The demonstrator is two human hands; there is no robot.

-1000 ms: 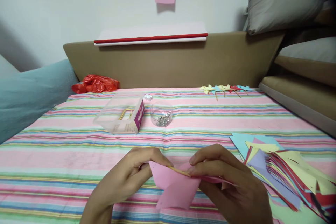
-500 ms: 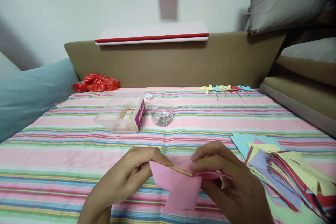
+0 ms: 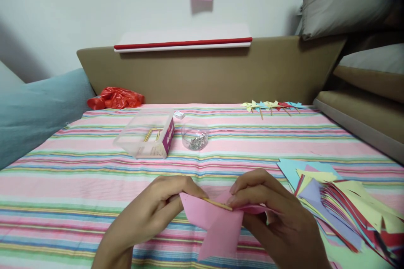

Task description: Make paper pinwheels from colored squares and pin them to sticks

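Note:
A pink paper pinwheel (image 3: pixel 219 231) is between my hands, low in the middle of the head view. A thin wooden stick (image 3: pixel 217 204) lies across its top edge. My left hand (image 3: pixel 160 206) is closed, fingers and thumb pinching the stick's left part, beside the pinwheel's left corner. My right hand (image 3: pixel 274 214) is closed around the pinwheel's centre and right blade, its fingertips at the stick's right end. Whether a pin sits under those fingertips is hidden.
Behind my hands stand a clear plastic box (image 3: pixel 139 145) with sticks and a round clear tub (image 3: pixel 195 136) of small metal pins. Coloured paper sheets (image 3: pixel 341 201) are piled at right. Several finished pinwheels (image 3: pixel 271 106) lie at the back, and a red plastic bag (image 3: pixel 116 98) at back left.
Both hands keep their hold on the pinwheel and stick and have barely moved. The view has shifted very slightly.

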